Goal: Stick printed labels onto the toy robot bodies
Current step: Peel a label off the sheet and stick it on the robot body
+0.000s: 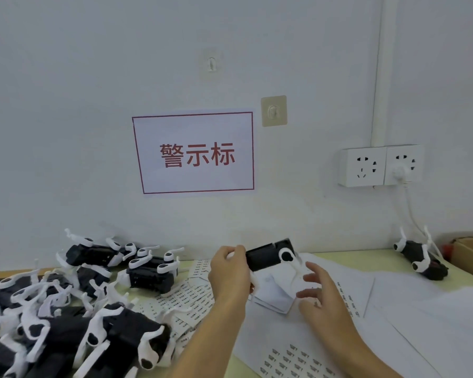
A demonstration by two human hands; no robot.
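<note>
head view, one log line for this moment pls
left hand: holds toy body up | right hand: open, beside it | label sheets: on table | pile of bodies: left | single body: right

Black toy robot bodies (268, 257) with white legs, white label sheets (298, 360), a red-lettered white sign (194, 154).

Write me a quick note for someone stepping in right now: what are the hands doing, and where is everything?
Left hand grips one toy robot body, held up over the table. Right hand is open beside it, holding nothing. Unsorted bodies are piled at left; one body lies apart at far right. Label sheets lie on the table. Whether the held body is labelled can't be seen; the pile remains.
</note>
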